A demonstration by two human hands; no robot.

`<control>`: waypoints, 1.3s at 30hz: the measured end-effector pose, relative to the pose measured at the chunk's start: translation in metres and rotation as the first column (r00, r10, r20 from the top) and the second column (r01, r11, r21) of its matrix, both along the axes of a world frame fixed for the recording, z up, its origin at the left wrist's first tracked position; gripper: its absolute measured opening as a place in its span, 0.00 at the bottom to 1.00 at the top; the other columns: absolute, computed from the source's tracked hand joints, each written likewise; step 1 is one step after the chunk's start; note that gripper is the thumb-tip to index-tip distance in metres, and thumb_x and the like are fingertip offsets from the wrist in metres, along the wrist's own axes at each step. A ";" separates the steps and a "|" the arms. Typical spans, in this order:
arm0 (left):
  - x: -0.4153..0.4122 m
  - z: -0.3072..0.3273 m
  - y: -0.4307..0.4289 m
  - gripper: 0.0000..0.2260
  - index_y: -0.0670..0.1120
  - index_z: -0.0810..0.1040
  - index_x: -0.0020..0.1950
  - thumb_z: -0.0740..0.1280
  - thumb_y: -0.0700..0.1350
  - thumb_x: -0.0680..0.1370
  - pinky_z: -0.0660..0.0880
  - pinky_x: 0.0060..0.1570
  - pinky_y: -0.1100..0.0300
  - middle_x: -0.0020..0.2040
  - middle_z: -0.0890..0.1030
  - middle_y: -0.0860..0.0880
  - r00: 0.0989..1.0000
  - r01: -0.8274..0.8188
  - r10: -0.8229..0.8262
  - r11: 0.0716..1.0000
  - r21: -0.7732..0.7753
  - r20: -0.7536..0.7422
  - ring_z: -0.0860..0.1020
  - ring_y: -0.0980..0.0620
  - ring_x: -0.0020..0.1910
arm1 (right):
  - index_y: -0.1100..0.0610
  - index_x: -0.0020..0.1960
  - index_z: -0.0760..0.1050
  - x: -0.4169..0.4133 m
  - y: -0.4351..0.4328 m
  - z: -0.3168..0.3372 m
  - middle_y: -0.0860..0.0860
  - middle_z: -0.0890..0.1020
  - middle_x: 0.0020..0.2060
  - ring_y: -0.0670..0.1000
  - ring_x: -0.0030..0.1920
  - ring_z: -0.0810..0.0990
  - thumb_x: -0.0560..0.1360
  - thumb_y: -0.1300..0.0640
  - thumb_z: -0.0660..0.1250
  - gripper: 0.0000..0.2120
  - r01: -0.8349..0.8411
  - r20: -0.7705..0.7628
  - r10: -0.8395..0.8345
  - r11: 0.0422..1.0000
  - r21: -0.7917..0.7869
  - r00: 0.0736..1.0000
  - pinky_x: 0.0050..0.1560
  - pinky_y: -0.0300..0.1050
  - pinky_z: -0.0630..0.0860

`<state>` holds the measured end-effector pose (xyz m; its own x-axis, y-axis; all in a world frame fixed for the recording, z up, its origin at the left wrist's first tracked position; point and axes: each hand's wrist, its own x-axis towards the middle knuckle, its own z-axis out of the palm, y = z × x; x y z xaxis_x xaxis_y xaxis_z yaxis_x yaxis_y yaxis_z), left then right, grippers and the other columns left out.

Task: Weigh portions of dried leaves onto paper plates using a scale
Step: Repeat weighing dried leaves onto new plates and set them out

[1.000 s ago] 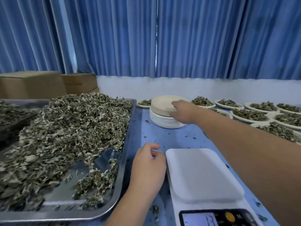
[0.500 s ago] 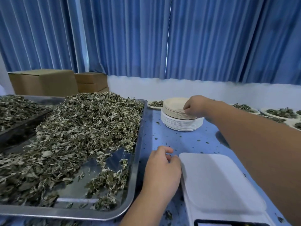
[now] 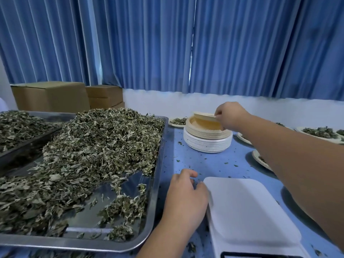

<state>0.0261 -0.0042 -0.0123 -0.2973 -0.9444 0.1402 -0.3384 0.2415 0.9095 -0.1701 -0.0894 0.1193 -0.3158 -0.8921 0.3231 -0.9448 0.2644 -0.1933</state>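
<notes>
Head view: one scale (image 3: pixel 247 211), one tilted plate (image 3: pixel 203 114), perhaps six filled plates (image 3: pixel 175 124)

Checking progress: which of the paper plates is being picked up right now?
The top tan plate of the stack, pinched by the right hand and tilted up; the others lie flat, stacked or holding leaves.

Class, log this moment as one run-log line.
right hand: pinches top paper plate, tilted off stack | left hand: rests beside scale | scale: no plate yet

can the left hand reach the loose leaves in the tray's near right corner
Probably yes: the left hand lies just beside the tray, and only its low rim stands between it and those leaves.
</notes>
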 end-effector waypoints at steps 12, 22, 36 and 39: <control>0.000 0.006 0.002 0.05 0.56 0.71 0.54 0.61 0.47 0.80 0.68 0.43 0.70 0.53 0.70 0.57 0.997 -0.044 0.042 0.999 -0.028 -0.059 0.73 0.63 0.48 | 0.60 0.45 0.81 -0.001 0.037 -0.011 0.53 0.84 0.38 0.52 0.38 0.80 0.76 0.56 0.66 0.09 0.102 0.548 0.169 0.897 -0.430 0.819 0.44 0.45 0.77; 0.011 0.030 0.014 0.12 0.48 0.79 0.52 0.59 0.51 0.82 0.75 0.38 0.57 0.42 0.80 0.50 0.768 -0.005 0.165 0.968 0.252 -0.619 0.78 0.53 0.35 | 0.53 0.37 0.81 0.009 0.162 -0.059 0.47 0.82 0.31 0.44 0.32 0.79 0.73 0.62 0.68 0.09 0.030 0.688 0.354 0.877 -0.479 0.634 0.38 0.46 0.74; 0.024 0.032 0.038 0.10 0.38 0.78 0.59 0.65 0.37 0.79 0.75 0.31 0.61 0.38 0.81 0.44 0.868 0.211 -0.016 0.917 0.339 -0.496 0.76 0.52 0.31 | 0.51 0.47 0.81 -0.012 0.220 -0.088 0.42 0.83 0.39 0.46 0.25 0.68 0.73 0.70 0.65 0.15 -0.080 0.677 0.335 0.922 -0.379 0.655 0.28 0.32 0.69; 0.024 0.030 0.038 0.08 0.43 0.81 0.55 0.65 0.40 0.79 0.72 0.27 0.61 0.33 0.80 0.48 0.928 0.144 -0.027 0.946 0.292 -0.372 0.75 0.53 0.28 | 0.49 0.50 0.79 -0.016 0.221 -0.089 0.45 0.82 0.46 0.43 0.23 0.67 0.73 0.70 0.65 0.16 -0.091 0.642 0.313 0.930 -0.355 0.700 0.27 0.31 0.68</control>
<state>0.0498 0.0339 0.0181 -0.3638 -0.9306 -0.0414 0.0333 -0.0574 0.9978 -0.1857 0.1311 0.0302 -0.3691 -0.8675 0.3334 -0.5481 -0.0865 -0.8319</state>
